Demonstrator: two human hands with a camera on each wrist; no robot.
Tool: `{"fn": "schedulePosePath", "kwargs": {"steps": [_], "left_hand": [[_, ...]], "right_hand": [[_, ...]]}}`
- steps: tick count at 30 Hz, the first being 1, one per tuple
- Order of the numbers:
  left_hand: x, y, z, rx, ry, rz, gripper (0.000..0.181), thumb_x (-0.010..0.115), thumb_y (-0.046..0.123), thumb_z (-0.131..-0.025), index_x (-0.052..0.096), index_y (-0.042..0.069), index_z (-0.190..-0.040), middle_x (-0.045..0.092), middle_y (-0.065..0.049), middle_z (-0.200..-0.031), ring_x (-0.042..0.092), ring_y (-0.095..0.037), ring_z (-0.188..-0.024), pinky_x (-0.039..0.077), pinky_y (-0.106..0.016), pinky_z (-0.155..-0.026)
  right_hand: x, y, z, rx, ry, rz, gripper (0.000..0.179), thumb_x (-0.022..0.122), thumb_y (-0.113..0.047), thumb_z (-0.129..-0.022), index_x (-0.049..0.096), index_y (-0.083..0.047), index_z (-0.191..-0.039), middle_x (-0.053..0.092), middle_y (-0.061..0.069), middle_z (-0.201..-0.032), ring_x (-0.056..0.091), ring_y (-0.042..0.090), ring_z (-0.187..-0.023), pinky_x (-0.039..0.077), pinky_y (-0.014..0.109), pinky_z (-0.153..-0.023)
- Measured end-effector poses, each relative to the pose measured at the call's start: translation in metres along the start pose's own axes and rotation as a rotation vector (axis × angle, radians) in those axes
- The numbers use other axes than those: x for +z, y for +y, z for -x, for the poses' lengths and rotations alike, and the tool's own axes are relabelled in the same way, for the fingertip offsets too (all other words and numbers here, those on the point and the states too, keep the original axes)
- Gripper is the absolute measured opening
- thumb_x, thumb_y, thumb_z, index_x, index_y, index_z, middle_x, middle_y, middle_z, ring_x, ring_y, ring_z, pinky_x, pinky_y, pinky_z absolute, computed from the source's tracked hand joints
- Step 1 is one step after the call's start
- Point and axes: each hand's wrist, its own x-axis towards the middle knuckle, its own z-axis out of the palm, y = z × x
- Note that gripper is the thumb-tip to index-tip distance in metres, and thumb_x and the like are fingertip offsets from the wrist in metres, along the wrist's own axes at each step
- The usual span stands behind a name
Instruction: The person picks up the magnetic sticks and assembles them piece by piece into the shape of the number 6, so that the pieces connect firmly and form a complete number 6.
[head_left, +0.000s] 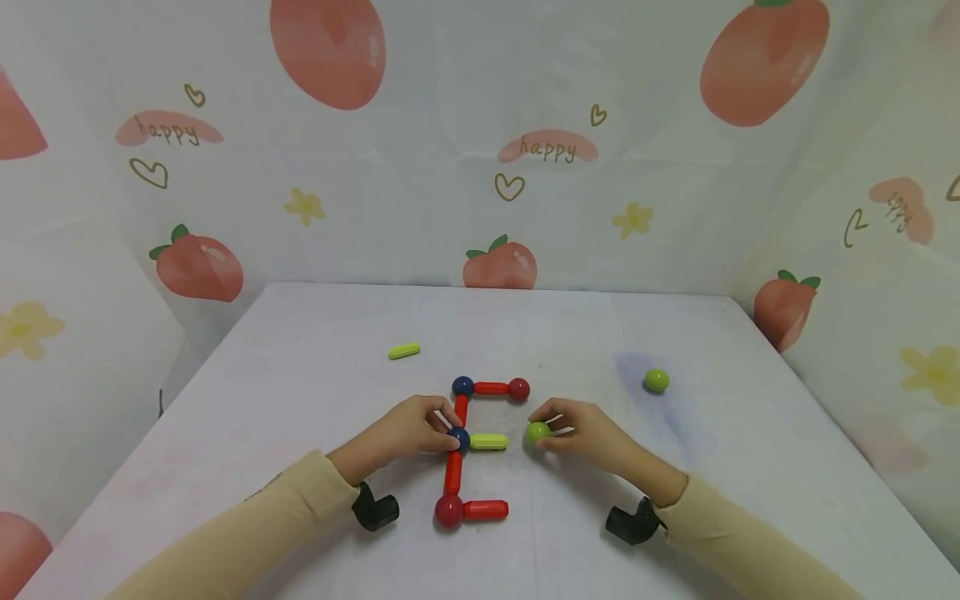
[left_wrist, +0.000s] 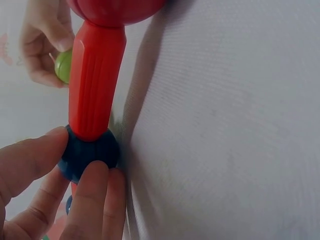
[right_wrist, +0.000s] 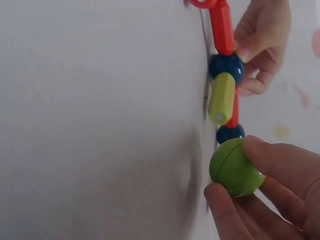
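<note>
My left hand (head_left: 420, 427) pinches the middle blue ball (head_left: 459, 439) of a joined rod-and-ball figure shaped like an E. From that ball a yellow-green rod (head_left: 489, 442) points right, its end bare in the right wrist view. Red rods run up to another blue ball (head_left: 462, 386) and down to a large red ball (head_left: 449, 511). The top arm is a red rod tipped by a red ball (head_left: 519, 389); the bottom arm is a bare-ended red rod (head_left: 486, 510). My right hand (head_left: 588, 432) holds a green ball (right_wrist: 236, 167) between thumb and fingers, a short gap right of the yellow-green rod.
A loose yellow-green rod (head_left: 404, 351) lies farther back, left of the figure. Another green ball (head_left: 656, 381) sits at the back right, by a faint bluish stain on the white table (head_left: 330, 333). A fruit-printed cloth (head_left: 435, 167) hangs behind and at both sides.
</note>
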Motion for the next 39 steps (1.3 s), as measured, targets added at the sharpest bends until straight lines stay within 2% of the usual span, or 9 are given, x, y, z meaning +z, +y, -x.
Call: {"fn": "schedulePosePath", "kwargs": {"steps": [4,16,30,39], "left_hand": [[0.000,-0.001,-0.001,0.004,-0.002,0.000,0.020,0.081,0.009,-0.085,0.070,0.012,-0.101,0.067,-0.008,-0.096,0.064,-0.018,-0.086,0.060,-0.029,-0.077],[0.001,-0.001,-0.001,0.008,-0.004,-0.008,0.020,0.081,0.009,-0.085,0.070,0.013,-0.100,0.067,-0.008,-0.096,0.064,-0.017,-0.087,0.060,-0.029,-0.077],[0.001,0.001,0.000,0.004,-0.003,-0.012,0.019,0.081,0.008,-0.085,0.069,0.012,-0.099,0.067,-0.008,-0.096,0.064,-0.018,-0.087,0.060,-0.028,-0.077],[-0.001,0.001,0.000,-0.003,-0.009,-0.023,0.020,0.081,0.009,-0.085,0.068,0.013,-0.100,0.067,-0.008,-0.096,0.063,-0.018,-0.087,0.059,-0.028,-0.076]], "right_hand": [[0.006,-0.002,-0.002,0.012,-0.026,-0.021,0.029,0.079,-0.008,-0.087,0.068,-0.006,-0.114,0.072,0.014,-0.118,0.071,0.033,-0.109,0.061,0.039,-0.089],[0.015,-0.009,-0.007,0.028,-0.034,-0.016,0.029,0.080,-0.006,-0.086,0.068,-0.006,-0.113,0.072,0.012,-0.117,0.070,0.031,-0.110,0.061,0.038,-0.090],[0.017,-0.011,-0.010,-0.005,-0.041,-0.014,0.029,0.079,-0.004,-0.086,0.068,-0.005,-0.113,0.072,0.012,-0.115,0.070,0.031,-0.111,0.061,0.036,-0.090],[0.018,-0.011,-0.011,0.004,-0.045,-0.003,0.030,0.079,-0.005,-0.086,0.068,-0.006,-0.114,0.072,0.011,-0.116,0.070,0.030,-0.111,0.061,0.036,-0.090]]}}
